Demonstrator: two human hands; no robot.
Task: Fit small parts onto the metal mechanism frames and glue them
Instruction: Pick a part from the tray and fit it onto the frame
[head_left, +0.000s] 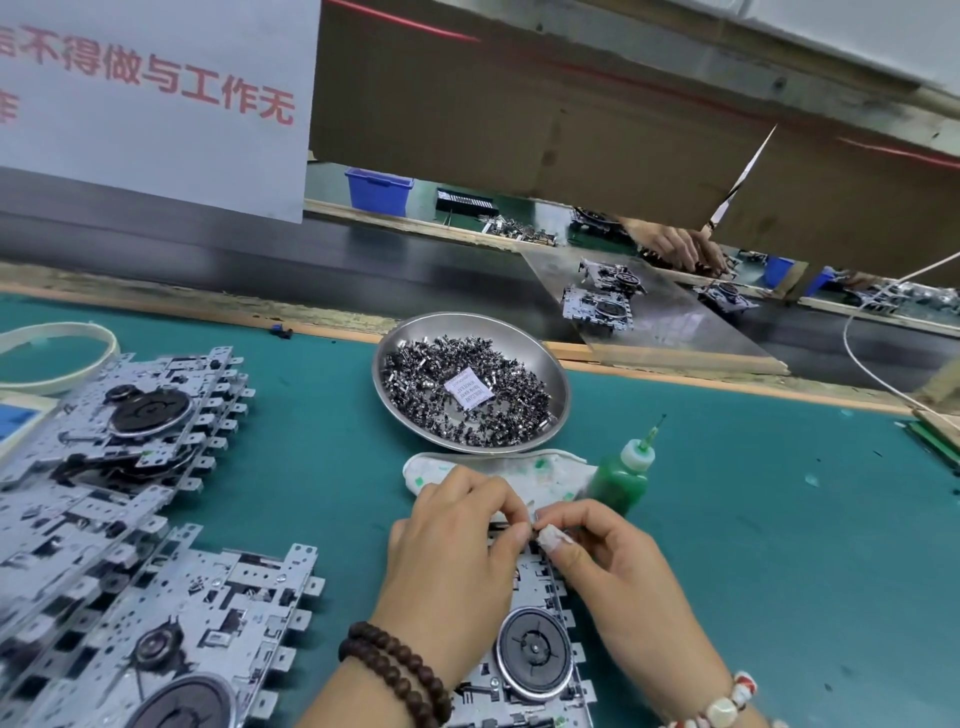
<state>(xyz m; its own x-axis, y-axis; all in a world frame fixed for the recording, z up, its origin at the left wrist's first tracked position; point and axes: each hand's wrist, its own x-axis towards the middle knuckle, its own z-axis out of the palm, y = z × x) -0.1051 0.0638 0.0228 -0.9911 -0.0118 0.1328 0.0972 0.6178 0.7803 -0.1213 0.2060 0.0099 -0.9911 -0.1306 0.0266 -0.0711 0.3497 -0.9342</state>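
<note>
Frames stacked left of the frame in work look unglued, steel bowl beyond it full of small parts, glue bottle idle, left hand and right hand pinching a tiny part at its top edge.

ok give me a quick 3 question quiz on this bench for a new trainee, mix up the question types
1. True or false: the green glue bottle lies on its side.
2. Where are the loose small parts kept? A) blue bin B) steel dish C) white cloth
3. What do the left hand and right hand work over?

Key
1. False, it stands upright beside the cloth.
2. B
3. The metal frame with the round black wheel; their fingertips meet at its top edge.
</note>
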